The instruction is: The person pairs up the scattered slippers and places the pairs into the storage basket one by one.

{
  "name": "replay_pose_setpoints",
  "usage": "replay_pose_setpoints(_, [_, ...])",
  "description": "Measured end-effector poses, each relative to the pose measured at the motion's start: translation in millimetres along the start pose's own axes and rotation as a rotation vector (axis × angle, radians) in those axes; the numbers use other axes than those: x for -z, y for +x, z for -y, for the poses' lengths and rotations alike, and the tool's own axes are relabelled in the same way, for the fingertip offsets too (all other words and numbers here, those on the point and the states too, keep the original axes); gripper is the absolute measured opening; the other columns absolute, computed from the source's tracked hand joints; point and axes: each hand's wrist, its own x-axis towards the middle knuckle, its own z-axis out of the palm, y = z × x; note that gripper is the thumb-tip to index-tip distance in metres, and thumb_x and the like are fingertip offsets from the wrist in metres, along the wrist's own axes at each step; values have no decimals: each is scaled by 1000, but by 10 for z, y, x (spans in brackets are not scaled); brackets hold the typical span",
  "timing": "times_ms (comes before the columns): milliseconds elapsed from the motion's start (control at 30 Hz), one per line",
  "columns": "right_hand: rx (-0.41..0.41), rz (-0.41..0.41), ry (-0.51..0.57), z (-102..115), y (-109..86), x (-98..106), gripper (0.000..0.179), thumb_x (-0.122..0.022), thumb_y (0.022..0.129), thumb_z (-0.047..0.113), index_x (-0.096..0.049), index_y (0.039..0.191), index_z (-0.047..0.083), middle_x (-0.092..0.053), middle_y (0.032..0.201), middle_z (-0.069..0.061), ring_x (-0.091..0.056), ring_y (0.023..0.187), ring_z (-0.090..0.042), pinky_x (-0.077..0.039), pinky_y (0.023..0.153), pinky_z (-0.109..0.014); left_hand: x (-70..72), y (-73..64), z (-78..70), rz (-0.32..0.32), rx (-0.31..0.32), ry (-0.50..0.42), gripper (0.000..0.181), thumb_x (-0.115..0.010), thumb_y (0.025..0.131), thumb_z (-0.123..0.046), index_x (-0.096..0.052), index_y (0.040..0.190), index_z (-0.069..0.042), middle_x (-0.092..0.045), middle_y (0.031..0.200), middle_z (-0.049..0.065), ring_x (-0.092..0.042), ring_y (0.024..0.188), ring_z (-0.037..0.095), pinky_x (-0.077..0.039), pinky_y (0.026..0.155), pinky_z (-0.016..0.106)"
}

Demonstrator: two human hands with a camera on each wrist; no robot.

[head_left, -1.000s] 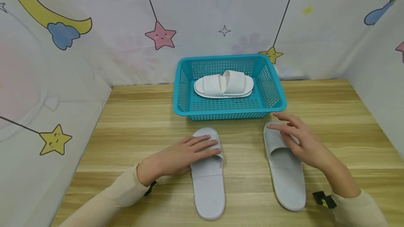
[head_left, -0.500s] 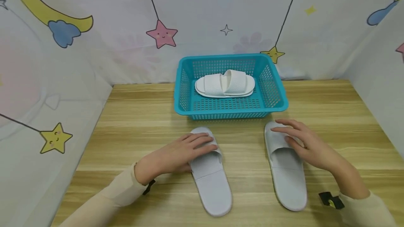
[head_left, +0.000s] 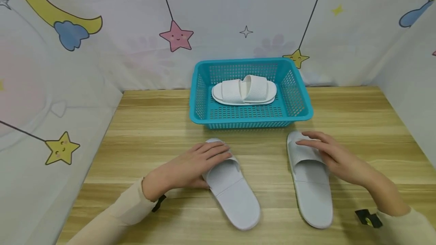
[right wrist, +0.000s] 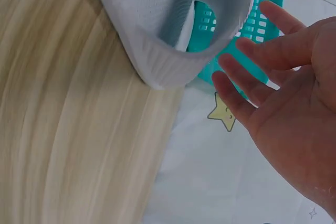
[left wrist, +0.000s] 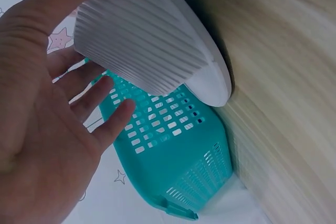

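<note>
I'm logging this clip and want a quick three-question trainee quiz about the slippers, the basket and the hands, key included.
1. True or false: the white slippers lie inside the blue basket.
2. The right hand is nearest to: A) the white slippers, B) the right grey slipper, C) the pink star.
3. Fill in: the left hand lies across the ____ end of the left grey slipper.
Key: 1 true; 2 B; 3 toe.

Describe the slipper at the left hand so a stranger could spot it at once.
On the table, find the blue basket. In front of it, the left hand lies over the front of a grey slipper. Unlike the right slipper, which lies nearly straight, this one clearly slants, its heel angled towards the right.
</note>
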Motion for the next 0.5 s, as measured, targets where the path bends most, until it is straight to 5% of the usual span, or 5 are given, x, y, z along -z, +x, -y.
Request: replay_pose_setpoints(500, [30, 15, -122, -142, -190, 4, 82, -51, 83, -30, -61, 148, 20, -52, 152, -20, -50, 132, -40, -13, 109, 1, 14, 15, 21, -78, -31, -33, 104, -91, 80, -53, -43, 160, -8, -51, 159, 6, -44, 150, 27, -38, 123, 49])
